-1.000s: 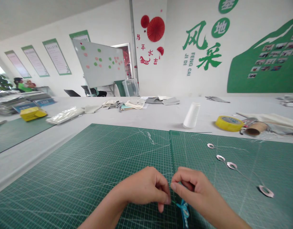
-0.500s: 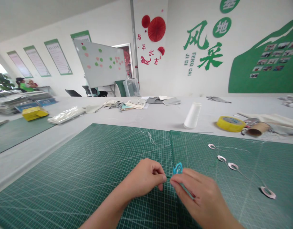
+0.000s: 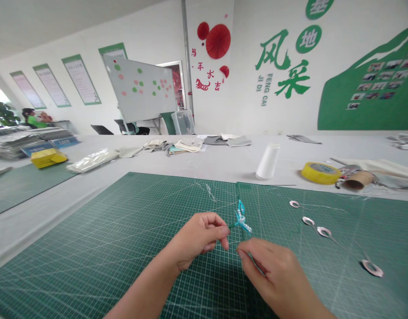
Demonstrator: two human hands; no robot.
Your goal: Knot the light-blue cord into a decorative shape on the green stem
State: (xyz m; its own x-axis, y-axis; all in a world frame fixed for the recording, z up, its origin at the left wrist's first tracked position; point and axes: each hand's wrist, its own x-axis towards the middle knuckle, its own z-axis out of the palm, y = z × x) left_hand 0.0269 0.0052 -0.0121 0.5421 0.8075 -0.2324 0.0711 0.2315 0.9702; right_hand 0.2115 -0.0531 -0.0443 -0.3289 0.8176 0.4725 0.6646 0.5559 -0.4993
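A small blue flower-like piece with clear beads [image 3: 241, 219] sticks out to the right from my left hand [image 3: 205, 232], whose thumb and finger pinch its thin green stem. Just below and to the right is my right hand [image 3: 273, 266], thumb and forefinger pressed together. Whether anything lies between those fingertips is too small to tell. Both hands are above the green cutting mats [image 3: 124, 230], near the seam between them.
Pale rings with thin tails, one of them a ring [image 3: 324, 231], lie on the right mat. Beyond the mats stand a white thread cone [image 3: 268, 161], yellow tape [image 3: 320, 173], a cardboard roll [image 3: 358, 180] and cloth pieces [image 3: 189, 144]. A person sits far left.
The blue piece has moved up and slightly left and turned, now showing its beads. My left hand has risen a little, and the fingertips of my two hands are farther apart.
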